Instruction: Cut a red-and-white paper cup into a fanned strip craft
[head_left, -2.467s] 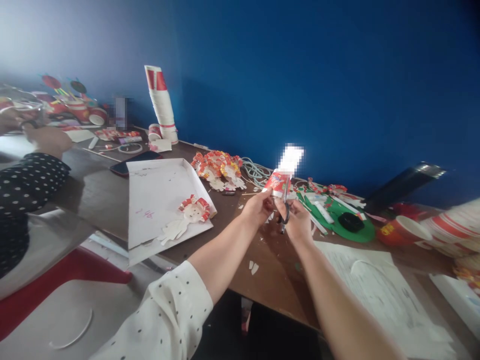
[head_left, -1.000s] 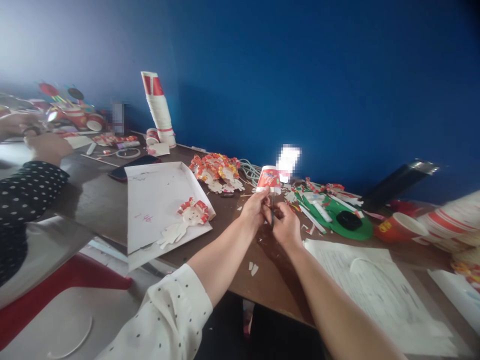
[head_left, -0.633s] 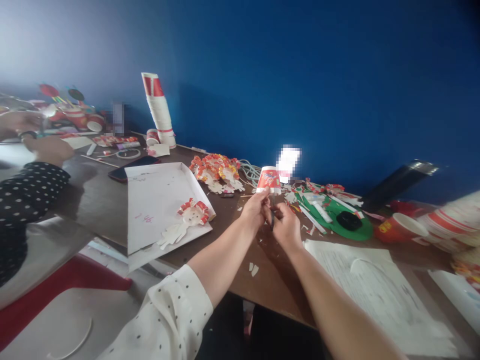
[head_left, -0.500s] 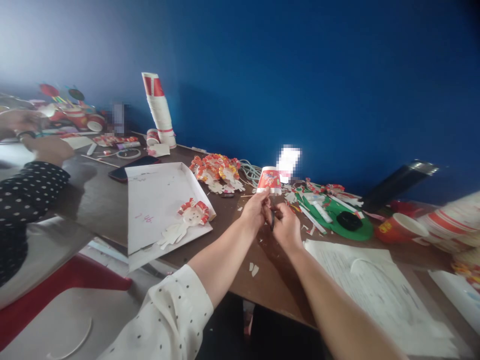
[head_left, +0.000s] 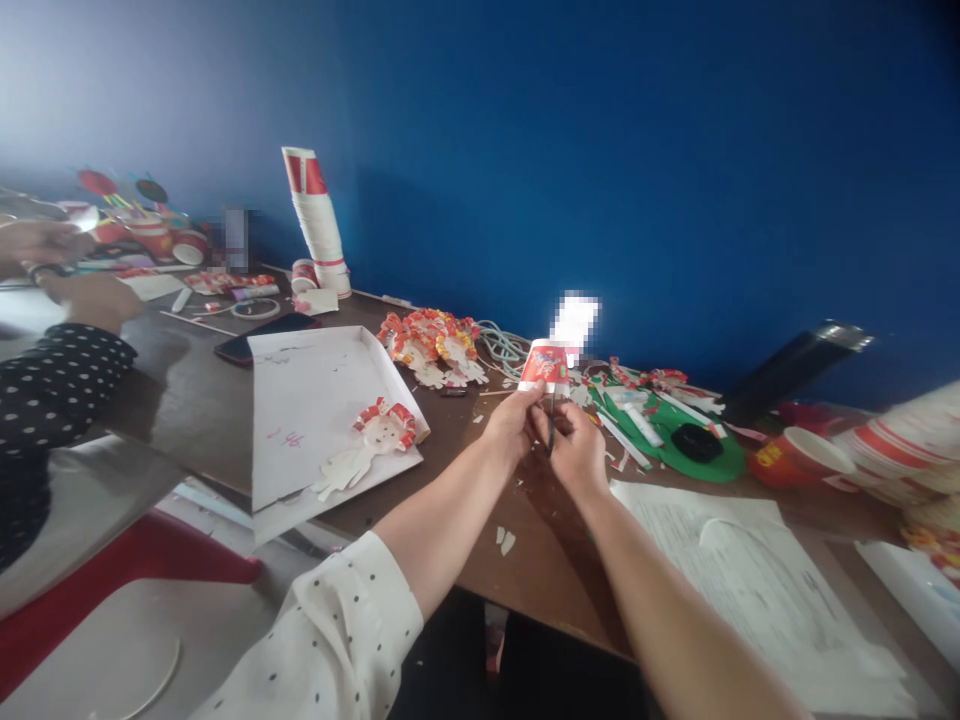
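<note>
My left hand [head_left: 514, 422] grips a red and white paper cup [head_left: 546, 364] by its lower edge, holding it above the table. Close beside it, my right hand [head_left: 579, 446] is closed around a pair of dark-handled scissors [head_left: 552, 425]. The blades point up at the cup's lower edge; how far they reach into the paper cannot be made out. Under my hands, small white paper scraps [head_left: 505, 541] lie on the brown tabletop [head_left: 540, 570].
A white box lid [head_left: 300, 400] bearing a paper cut-out doll [head_left: 382, 430] is at left. Behind it are piled dolls [head_left: 427, 340] and stacked cups [head_left: 319, 225]. To the right lie a green disc [head_left: 712, 466], papers [head_left: 735, 570] and a dark bottle [head_left: 802, 365]. A co-worker's hand [head_left: 94, 300] is far left.
The cup has tilted and shifted slightly right in my left hand. My right hand and the scissors have moved a little with it.
</note>
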